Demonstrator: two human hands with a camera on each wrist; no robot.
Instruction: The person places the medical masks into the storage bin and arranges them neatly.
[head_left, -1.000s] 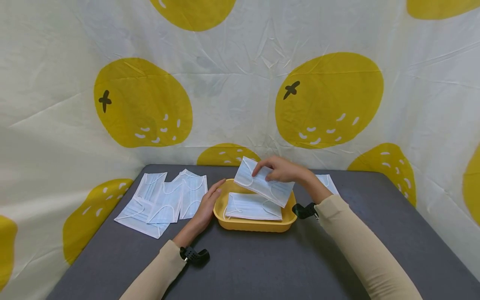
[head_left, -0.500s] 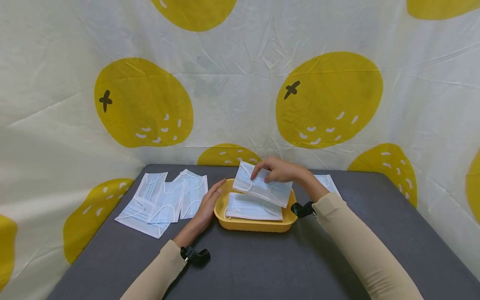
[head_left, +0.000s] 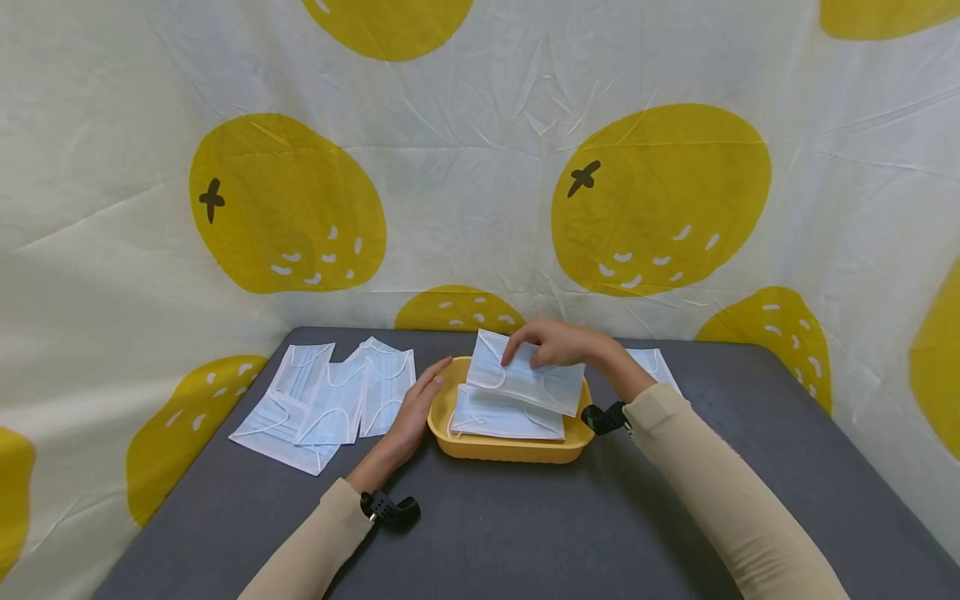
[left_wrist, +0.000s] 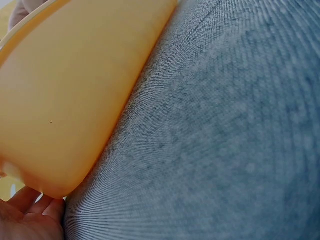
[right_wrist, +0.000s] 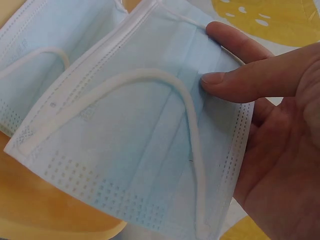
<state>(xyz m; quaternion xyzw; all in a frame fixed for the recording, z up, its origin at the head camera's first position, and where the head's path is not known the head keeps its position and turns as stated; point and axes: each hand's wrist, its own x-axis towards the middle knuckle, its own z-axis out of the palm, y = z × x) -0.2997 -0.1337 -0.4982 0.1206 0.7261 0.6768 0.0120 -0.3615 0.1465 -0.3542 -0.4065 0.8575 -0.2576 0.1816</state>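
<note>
My right hand [head_left: 561, 342] pinches a pale blue face mask [head_left: 536, 385] by its far edge, tilted above the yellow basket [head_left: 512, 452]. In the right wrist view the thumb [right_wrist: 250, 82] presses on the mask's face, and other fingers are partly hidden behind it. Beneath it, one or more masks [head_left: 495, 418] lie in the basket; how many is hidden. My left hand [head_left: 408, 421] rests along the basket's left end with its fingers fairly straight. In the left wrist view those fingers [left_wrist: 30, 200] touch the basket's outer wall.
Several face masks [head_left: 330, 408] lie overlapping on the dark grey table [head_left: 480, 533], left of the basket. Another mask [head_left: 654, 364] sits behind my right forearm, partly covered. A white curtain [head_left: 465, 192] printed with yellow fruit hangs behind the table.
The mask in my right hand has come down slightly and lies more level over the basket. My left hand and the basket stay where they were.
</note>
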